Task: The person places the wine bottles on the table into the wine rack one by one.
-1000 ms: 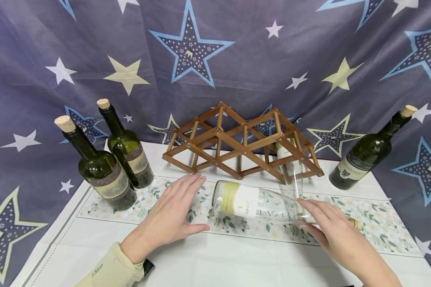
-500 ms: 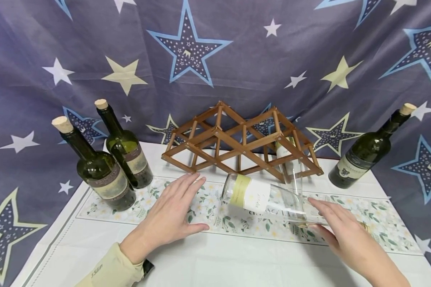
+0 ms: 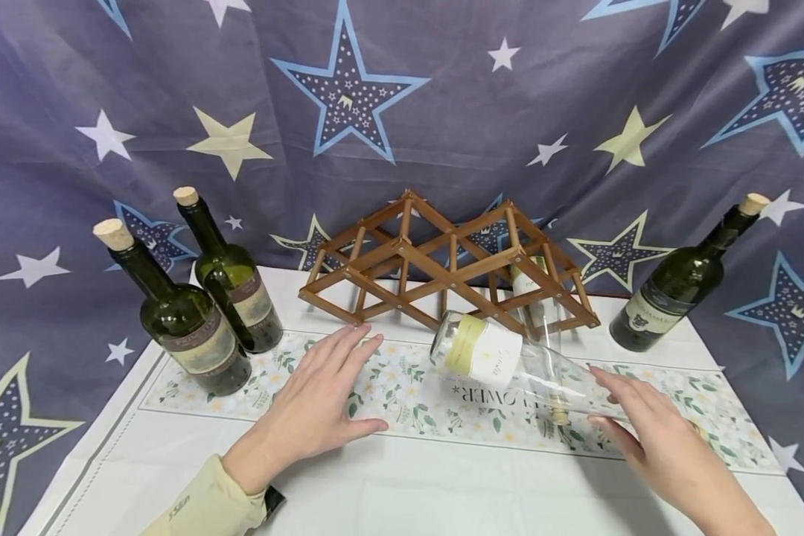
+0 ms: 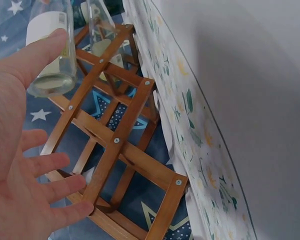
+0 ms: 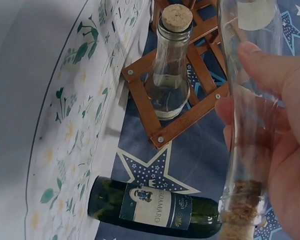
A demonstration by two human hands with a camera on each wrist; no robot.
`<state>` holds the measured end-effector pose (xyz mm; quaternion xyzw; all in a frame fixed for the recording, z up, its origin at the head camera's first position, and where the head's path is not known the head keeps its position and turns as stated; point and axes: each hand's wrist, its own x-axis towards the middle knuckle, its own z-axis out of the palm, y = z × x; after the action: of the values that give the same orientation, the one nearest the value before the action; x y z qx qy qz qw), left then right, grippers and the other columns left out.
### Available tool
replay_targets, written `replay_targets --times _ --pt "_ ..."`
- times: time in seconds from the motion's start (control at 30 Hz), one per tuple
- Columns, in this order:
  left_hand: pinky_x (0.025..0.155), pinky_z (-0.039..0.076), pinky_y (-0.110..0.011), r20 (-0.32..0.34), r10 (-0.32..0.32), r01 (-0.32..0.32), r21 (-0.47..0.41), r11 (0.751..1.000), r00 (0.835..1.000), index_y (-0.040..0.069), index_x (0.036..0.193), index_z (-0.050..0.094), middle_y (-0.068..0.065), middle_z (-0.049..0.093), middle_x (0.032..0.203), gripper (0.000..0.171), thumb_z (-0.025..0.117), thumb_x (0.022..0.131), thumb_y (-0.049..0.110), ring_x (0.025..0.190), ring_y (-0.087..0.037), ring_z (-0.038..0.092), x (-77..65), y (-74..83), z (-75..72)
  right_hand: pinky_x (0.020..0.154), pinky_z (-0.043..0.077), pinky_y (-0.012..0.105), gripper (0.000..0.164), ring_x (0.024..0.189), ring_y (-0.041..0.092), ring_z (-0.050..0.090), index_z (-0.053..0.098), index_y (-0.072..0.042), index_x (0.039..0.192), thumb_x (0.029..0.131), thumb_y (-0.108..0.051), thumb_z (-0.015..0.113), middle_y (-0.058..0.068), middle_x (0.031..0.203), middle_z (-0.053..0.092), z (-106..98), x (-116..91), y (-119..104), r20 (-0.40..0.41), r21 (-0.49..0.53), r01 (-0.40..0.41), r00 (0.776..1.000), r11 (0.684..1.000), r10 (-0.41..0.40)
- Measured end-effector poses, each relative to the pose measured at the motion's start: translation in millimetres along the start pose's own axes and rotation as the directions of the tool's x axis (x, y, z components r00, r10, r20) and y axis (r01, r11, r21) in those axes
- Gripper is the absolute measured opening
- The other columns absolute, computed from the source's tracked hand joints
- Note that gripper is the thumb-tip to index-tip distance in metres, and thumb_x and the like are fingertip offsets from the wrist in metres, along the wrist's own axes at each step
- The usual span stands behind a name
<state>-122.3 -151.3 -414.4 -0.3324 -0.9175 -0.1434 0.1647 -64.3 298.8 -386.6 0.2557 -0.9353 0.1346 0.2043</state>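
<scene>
My right hand (image 3: 663, 435) grips the neck of a clear glass wine bottle (image 3: 492, 350), thumb laid along the glass in the right wrist view. The bottle is tilted, with its base up near the front of a folding wooden wine rack (image 3: 452, 285) and its corked end (image 5: 241, 212) low to the right. Inside the rack's right part lies a second clear corked bottle (image 5: 172, 65), its neck pointing to the front. To the left, my left hand (image 3: 311, 398) holds nothing; its fingers are spread in front of the rack's left end.
Two green corked wine bottles (image 3: 197, 339) stand at the left of the table. Another green bottle (image 3: 666, 290) stands upright at the right. A flowered runner strip (image 3: 402, 402) crosses the white tablecloth (image 3: 442, 491). Behind hangs a star-patterned curtain (image 3: 442, 97).
The right hand has moved slightly right, and the clear bottle has swung with it: its base has risen and shifted right toward the rack. The left hand stays nearly still.
</scene>
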Motion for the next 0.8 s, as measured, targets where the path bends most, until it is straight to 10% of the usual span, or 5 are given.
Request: replay_targets --times 0.8 --pt "0.116 0.017 -0.053 0.033 -0.013 0.012 0.028 1.000 0.999 0.017 0.160 0.024 -0.010 0.027 0.160 0.118 0.075 0.068 0.072 0.144 -0.036 0.026 -19.7 -8.0 13.4 0.071 0.053 0.045 0.071 0.088 0.019 0.061 0.048 -0.005 0.147 0.084 -0.015 0.079 0.006 0.108 0.063 1 -9 5 -0.011 -0.008 -0.144 0.990 0.990 0.144"
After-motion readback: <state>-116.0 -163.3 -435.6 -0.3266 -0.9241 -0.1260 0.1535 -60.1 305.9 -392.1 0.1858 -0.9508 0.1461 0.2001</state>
